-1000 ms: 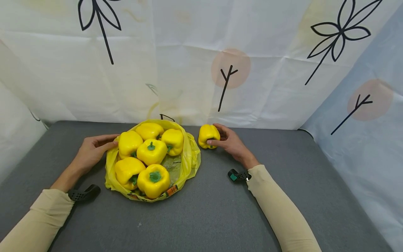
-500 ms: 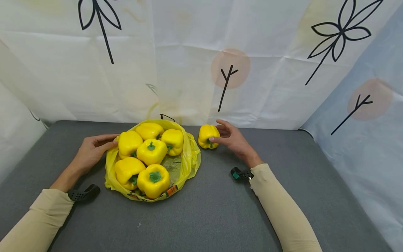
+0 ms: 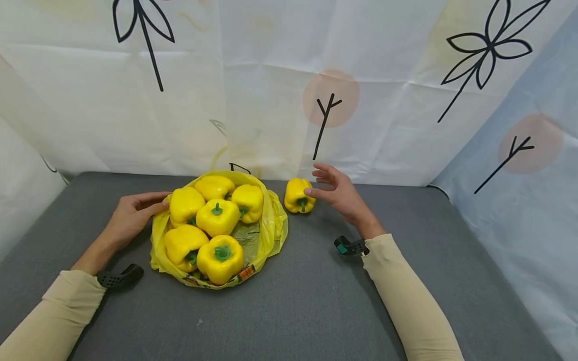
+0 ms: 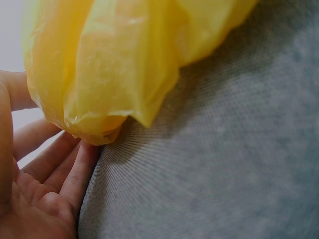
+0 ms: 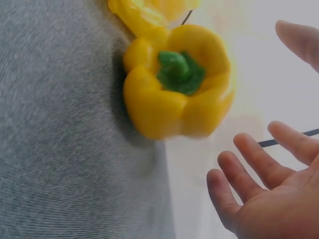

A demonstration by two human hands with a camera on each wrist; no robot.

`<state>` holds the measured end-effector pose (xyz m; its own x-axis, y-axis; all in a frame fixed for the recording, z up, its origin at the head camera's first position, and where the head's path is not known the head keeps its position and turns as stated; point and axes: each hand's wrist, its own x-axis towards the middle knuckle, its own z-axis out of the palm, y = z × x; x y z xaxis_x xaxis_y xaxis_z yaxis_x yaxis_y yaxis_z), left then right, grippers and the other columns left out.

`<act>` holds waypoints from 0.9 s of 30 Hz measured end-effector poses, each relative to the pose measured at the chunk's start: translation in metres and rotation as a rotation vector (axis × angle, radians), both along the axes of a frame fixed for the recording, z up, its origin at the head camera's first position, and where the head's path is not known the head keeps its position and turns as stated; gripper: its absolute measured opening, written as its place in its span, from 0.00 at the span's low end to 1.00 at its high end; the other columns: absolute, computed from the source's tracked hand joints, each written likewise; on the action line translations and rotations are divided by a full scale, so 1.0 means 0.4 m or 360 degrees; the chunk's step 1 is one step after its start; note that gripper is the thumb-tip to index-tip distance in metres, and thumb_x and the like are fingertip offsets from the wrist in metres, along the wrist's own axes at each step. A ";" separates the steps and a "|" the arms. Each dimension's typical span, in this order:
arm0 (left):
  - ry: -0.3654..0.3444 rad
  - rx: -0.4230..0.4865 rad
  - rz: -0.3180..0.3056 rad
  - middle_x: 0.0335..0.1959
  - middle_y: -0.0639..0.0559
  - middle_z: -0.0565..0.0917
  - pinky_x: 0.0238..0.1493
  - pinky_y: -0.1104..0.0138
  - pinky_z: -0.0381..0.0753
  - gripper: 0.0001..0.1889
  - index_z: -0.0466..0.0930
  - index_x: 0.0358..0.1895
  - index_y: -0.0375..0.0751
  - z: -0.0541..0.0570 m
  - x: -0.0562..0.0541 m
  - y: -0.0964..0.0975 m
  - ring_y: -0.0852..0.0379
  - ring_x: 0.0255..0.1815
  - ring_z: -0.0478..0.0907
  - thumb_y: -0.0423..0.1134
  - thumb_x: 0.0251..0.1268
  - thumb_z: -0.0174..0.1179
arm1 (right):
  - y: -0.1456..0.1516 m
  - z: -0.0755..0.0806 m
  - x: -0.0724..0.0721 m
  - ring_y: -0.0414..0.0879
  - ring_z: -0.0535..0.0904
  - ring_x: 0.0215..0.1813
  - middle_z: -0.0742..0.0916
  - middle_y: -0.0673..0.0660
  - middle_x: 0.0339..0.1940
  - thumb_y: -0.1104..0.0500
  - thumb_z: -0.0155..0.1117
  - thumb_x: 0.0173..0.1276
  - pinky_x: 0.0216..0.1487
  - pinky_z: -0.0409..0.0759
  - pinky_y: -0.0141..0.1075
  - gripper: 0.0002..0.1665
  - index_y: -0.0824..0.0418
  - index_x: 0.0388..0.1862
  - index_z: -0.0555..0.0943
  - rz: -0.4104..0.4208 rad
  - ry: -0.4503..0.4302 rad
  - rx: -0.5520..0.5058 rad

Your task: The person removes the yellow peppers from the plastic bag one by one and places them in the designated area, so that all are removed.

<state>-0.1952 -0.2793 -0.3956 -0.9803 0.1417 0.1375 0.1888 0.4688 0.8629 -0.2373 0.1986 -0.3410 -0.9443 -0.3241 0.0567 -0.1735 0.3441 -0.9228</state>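
A yellow plastic bag (image 3: 274, 220) with its rim rolled down lies on the grey table, holding several yellow bell peppers (image 3: 218, 217) with green stems. At its left side my left hand (image 3: 130, 220) holds the bag's edge between thumb and fingers; the left wrist view shows the fingertips partly hidden behind the crumpled plastic (image 4: 109, 74). One more yellow bell pepper (image 3: 299, 195) rests on the table just right of the bag, its stem facing me. Beside it my right hand (image 3: 340, 195) is spread, palm toward the pepper; the right wrist view shows a gap between fingers and pepper (image 5: 154, 104).
Grey fabric covers the table (image 3: 289, 311). A white printed cloth (image 3: 262, 110) hangs along the back edge, close behind the bag and the lone pepper. Another cloth hangs at the right (image 3: 537, 210).
My right hand has let go of the lone pepper, spread its fingers and drawn back to the right. The pepper stays in place, and my left hand and the bag have not moved.
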 end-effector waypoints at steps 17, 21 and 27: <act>0.0016 0.0020 -0.0009 0.50 0.76 0.79 0.47 0.82 0.75 0.27 0.75 0.68 0.29 0.000 0.001 0.003 0.78 0.52 0.74 0.48 0.78 0.58 | -0.026 0.063 0.044 0.57 0.65 0.75 0.71 0.60 0.75 0.57 0.70 0.71 0.73 0.65 0.52 0.42 0.55 0.80 0.63 0.0096 0.0152 -0.0022; 0.0006 0.0013 -0.0002 0.50 0.77 0.79 0.47 0.82 0.75 0.28 0.75 0.68 0.30 0.001 0.001 0.003 0.78 0.52 0.73 0.49 0.78 0.58 | -0.037 0.077 0.056 0.57 0.66 0.74 0.73 0.59 0.74 0.58 0.70 0.70 0.73 0.64 0.54 0.41 0.55 0.79 0.65 0.0119 0.0175 -0.0032; 0.0005 0.0010 0.0001 0.50 0.76 0.79 0.47 0.82 0.75 0.28 0.75 0.68 0.30 0.003 0.001 0.003 0.78 0.52 0.73 0.49 0.78 0.58 | -0.053 0.089 0.070 0.56 0.67 0.73 0.74 0.61 0.72 0.59 0.70 0.71 0.73 0.62 0.57 0.39 0.53 0.78 0.67 0.0180 0.0220 -0.0025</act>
